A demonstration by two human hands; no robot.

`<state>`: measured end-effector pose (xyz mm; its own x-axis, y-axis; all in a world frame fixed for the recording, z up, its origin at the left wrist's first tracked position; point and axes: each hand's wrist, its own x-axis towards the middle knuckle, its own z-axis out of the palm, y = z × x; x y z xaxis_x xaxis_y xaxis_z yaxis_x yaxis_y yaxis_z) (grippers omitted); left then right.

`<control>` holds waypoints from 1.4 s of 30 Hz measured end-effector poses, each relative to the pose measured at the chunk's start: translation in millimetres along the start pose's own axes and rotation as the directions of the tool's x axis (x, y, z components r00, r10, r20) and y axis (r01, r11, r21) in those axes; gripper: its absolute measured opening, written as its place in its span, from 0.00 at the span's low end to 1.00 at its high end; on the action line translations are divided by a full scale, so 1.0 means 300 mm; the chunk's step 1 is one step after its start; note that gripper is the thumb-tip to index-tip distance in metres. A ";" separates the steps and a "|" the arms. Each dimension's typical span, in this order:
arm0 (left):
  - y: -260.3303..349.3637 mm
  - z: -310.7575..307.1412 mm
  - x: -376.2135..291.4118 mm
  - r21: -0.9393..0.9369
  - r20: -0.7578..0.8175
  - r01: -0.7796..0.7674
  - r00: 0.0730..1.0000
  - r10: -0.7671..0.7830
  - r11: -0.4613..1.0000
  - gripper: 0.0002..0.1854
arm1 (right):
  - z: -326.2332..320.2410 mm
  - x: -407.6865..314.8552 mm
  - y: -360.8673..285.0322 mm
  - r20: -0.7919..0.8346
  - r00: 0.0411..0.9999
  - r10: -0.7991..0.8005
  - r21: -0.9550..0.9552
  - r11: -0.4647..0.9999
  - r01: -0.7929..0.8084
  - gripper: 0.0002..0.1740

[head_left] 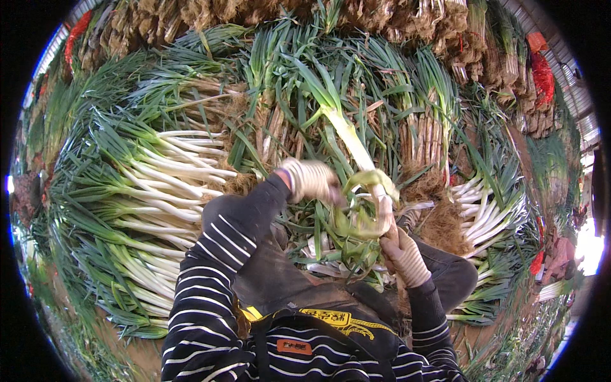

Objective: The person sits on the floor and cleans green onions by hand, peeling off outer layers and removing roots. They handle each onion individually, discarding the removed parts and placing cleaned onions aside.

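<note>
My right hand point(403, 258), in a whitish knitted glove, grips the lower end of a large green onion point(353, 138). Its pale stalk slants up and left to broad green leaves. A loosened, curled outer layer point(365, 229) hangs around the lower stalk and is blurred. My left hand point(312, 181), also gloved, is left of the stalk; its fingers are blurred, and whether they hold a strip of leaf is unclear. Beneath the hands, between my legs, lie loose leaves and peelings point(324, 248).
White-stalked green onions point(162, 191) lie in a large pile at left, and another pile point(482, 215) lies at right. Unpeeled brown-stalked onions point(425, 129) lie ahead. Beyond them are stacked bundles with brown roots point(410, 19). Red netting point(542, 79) hangs at upper right.
</note>
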<state>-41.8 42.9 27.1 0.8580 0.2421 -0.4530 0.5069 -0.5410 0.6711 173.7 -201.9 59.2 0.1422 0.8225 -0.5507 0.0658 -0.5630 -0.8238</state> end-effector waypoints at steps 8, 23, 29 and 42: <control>-0.165 -0.099 0.003 -0.876 -0.374 -0.480 0.744 -0.553 -0.052 0.34 | -0.041 -0.164 0.034 0.145 0.985 -0.090 -0.262 0.957 0.126 0.32; 0.006 -0.074 -0.049 -0.758 -0.522 -0.652 0.615 -0.591 -0.009 0.27 | 0.305 0.285 -0.290 0.077 0.641 -0.764 -0.865 0.269 0.424 0.45; -0.072 -0.125 -0.127 -0.700 -0.550 -0.713 0.580 -0.601 -0.047 0.33 | 0.330 0.390 -0.325 0.107 0.713 -0.693 -0.839 0.322 0.438 0.35; -0.086 -0.128 -0.205 -0.610 -0.734 -0.784 0.505 -0.454 0.114 0.19 | 0.206 0.476 -0.263 0.031 0.919 -0.394 -0.107 0.913 0.395 0.20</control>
<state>-104.3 72.9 60.2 0.2642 0.9590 -0.1025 -0.5645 0.2400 0.7898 127.8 -35.0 37.5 0.0738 0.9799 -0.1856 0.2215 -0.1975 -0.9549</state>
